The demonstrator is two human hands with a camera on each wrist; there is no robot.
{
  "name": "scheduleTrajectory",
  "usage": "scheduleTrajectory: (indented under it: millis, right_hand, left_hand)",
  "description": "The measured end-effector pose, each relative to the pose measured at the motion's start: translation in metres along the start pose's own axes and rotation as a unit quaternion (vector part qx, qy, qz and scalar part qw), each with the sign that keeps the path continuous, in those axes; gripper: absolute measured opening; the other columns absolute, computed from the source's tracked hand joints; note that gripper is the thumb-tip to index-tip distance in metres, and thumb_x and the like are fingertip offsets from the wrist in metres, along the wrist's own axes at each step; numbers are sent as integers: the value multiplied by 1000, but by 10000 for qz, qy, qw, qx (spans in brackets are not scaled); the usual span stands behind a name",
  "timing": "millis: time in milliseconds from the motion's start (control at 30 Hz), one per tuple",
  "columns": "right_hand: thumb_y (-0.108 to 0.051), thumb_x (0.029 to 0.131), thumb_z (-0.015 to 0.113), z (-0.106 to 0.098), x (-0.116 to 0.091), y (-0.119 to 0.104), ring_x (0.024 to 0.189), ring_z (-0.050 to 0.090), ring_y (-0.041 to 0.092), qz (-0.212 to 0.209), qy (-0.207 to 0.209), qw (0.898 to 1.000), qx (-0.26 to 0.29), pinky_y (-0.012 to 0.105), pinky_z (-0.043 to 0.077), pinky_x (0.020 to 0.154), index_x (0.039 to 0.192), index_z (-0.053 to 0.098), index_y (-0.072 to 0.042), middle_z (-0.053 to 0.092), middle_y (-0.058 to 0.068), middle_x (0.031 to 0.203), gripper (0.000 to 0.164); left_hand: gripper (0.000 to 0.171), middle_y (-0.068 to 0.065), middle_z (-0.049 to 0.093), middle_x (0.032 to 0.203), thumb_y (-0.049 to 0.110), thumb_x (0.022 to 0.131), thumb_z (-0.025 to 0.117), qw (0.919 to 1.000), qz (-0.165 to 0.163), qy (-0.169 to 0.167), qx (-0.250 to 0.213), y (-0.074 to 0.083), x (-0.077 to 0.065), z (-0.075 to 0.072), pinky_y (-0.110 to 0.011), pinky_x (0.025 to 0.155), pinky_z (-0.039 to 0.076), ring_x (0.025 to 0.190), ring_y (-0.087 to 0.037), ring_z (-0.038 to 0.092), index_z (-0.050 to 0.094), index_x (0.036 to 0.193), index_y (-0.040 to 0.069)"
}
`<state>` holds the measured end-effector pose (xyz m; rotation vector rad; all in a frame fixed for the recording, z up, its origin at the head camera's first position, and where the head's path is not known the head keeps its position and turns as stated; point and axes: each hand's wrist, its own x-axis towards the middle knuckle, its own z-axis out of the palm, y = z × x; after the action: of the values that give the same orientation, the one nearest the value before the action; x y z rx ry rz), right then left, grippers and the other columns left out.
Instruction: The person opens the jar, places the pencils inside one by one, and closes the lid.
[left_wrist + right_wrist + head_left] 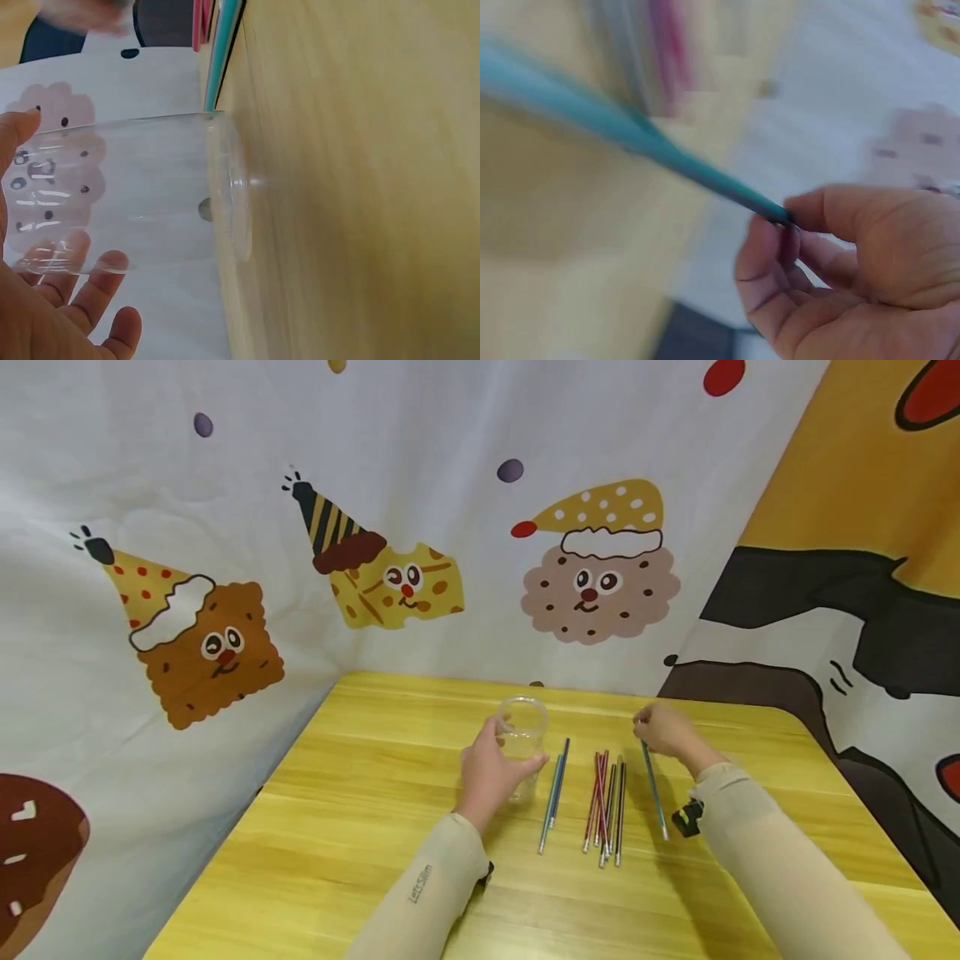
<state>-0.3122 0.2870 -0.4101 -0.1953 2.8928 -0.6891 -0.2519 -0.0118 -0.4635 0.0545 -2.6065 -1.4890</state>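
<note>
Pale sleeves (416, 893) lie nearest in the head view, above a worktop (337, 768) with loose pencils (603, 802). Left wrist view: the left hand (37, 307) has its fingers round a clear cup (150, 195); light, steady pressure should suit it. Right wrist view: the right hand (877, 270), fingers narrowed, pinches a teal pencil's (667, 155) end; firmness should limit swinging.

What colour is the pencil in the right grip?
Teal; the pencil shows best in the right wrist view.
</note>
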Motion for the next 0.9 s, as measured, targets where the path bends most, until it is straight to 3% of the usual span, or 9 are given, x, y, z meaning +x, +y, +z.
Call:
scheduleTrajectory:
  millis: [33,100,200,300,400,467,533,700,900]
  right_hand:
    - [-13,109,52,-14,0,-12,84,71,27,-100,251,9996,88,42,60,76,136,62,15,71,32,122,40]
    - [-17,111,54,-41,-1,-43,92,71,30,-259,832,9956,342,43,59,78,138,62,10,70,31,122,39]
    - [-20,110,60,-77,-7,-94,89,70,23,-772,1907,9736,985,31,58,74,134,66,2,73,20,111,33]
    - [-17,106,68,-104,-17,-140,78,70,9,-1652,2954,9191,2017,19,57,70,126,71,-2,73,3,95,25]
    - [-13,102,73,-114,-23,-175,72,70,5,-2430,3426,8581,2955,17,59,72,119,74,-3,71,-9,89,20]
    - [-12,101,75,-107,-22,-189,72,70,6,-2661,3382,8417,3260,18,59,72,118,75,-2,72,-10,88,20]
    - [-14,101,75,-92,-17,-195,72,71,5,-2658,3180,8517,3206,18,60,72,118,75,-2,75,-3,91,21]
    - [-17,103,73,-40,-5,-185,81,72,8,-2426,2640,9065,2231,16,58,73,121,74,-6,79,12,103,22]
    - [-16,103,73,9,1,-166,87,76,26,-2448,2223,9301,1599,23,57,72,119,77,-8,82,10,104,18]
  left_hand:
    - [84,-6,69,139,47,75,97,10000,15,9,21,0,2,0,-44,93,60,117,-30,67,57,146,26]
    - [83,-5,69,138,47,75,97,10000,7,57,25,-1,6,0,-43,91,60,114,-28,68,58,145,27]
    - [81,-2,69,138,46,75,98,10000,-39,40,-2,-3,8,-2,-45,91,60,114,-26,68,59,144,28]
    - [80,0,68,139,46,76,97,9999,-64,-116,-89,-3,9,-3,-49,94,60,122,-28,66,59,144,29]
    - [79,0,68,140,48,78,95,9997,-18,-229,-119,-3,10,-2,-51,96,60,127,-28,65,58,145,29]
    - [78,1,67,141,49,78,95,9996,-24,-263,-127,-3,11,-1,-52,98,60,128,-28,65,58,144,30]
    - [77,1,67,141,49,78,95,9995,-43,-287,-135,-3,12,0,-52,98,60,129,-28,65,58,143,31]
    - [75,2,66,143,48,80,94,9990,-62,-381,-210,-3,11,1,-52,99,60,131,-30,65,58,144,32]
    - [73,-1,66,142,47,81,93,9992,67,-346,-203,-5,12,-1,-52,98,60,129,-35,66,58,143,29]
